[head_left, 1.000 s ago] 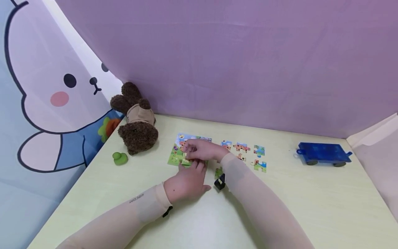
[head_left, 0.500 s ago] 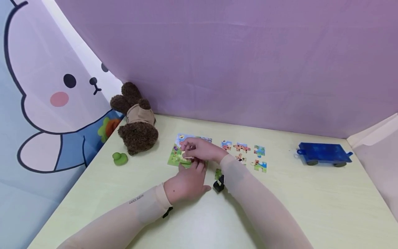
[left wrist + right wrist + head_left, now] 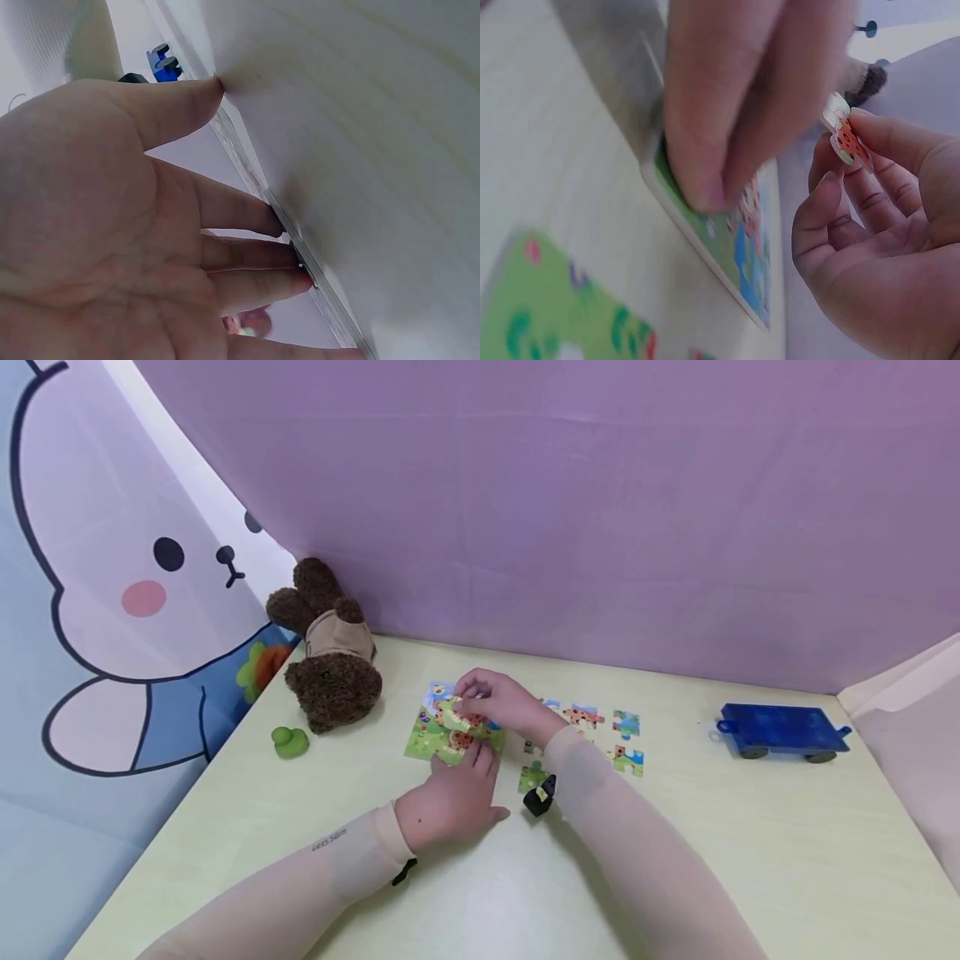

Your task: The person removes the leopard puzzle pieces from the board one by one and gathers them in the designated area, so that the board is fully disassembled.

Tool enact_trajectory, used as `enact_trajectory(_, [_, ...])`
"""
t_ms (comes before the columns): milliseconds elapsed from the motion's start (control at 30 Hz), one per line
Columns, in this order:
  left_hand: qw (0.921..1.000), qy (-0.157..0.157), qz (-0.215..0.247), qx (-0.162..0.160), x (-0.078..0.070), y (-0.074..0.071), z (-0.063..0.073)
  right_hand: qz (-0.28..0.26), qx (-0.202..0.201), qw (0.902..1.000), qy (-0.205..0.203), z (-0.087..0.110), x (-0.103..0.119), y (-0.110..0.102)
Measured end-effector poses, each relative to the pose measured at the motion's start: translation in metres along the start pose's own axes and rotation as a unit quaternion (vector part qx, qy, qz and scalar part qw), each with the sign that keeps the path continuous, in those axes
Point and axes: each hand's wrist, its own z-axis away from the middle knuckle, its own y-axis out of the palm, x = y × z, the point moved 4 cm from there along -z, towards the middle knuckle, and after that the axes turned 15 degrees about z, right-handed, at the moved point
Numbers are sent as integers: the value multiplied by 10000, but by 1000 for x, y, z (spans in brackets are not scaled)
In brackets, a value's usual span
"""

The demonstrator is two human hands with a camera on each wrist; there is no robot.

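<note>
A puzzle board [image 3: 422, 744] with a bright cartoon picture lies on the table. Above it, my right hand [image 3: 501, 703] pinches a small puzzle piece [image 3: 847, 142], red-spotted and pale green, between thumb and fingers. The piece is raised clear of the board and tilted. My left hand [image 3: 452, 797] rests at the board's near right edge, its fingers [image 3: 255, 255] fairly straight and their tips pressing on the board. Several loose puzzle pieces [image 3: 627, 760] lie right of the board, some hidden behind my right hand and forearm.
A brown plush toy [image 3: 333, 681] lies at the back left, with a small green toy [image 3: 289, 742] near it. At the far right stands a blue toy wagon [image 3: 782, 729]. A purple cloth [image 3: 585, 527] hangs along the table's back edge.
My right hand has risen from the board and shifted right and away, with the puzzle piece between its fingers. More of the board's picture shows. My left hand stays in place.
</note>
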Motion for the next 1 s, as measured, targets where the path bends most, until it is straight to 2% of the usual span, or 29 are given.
enact_trajectory(267, [10000, -31, 12, 5, -1, 1, 0, 189, -130, 9997, 67, 29, -17, -22])
enact_trajectory(533, [9999, -128, -66, 65, -1, 0, 0, 277, -151, 9991, 279, 69, -40, -45])
enact_trajectory(800, [9998, -80, 187, 57, 0, -5, 3, 372, -351, 9975, 492, 104, -63, -65])
enact_trajectory(1000, [9999, -80, 133, 68, -1, -4, 3, 509, -347, 9961, 639, 131, -79, -77])
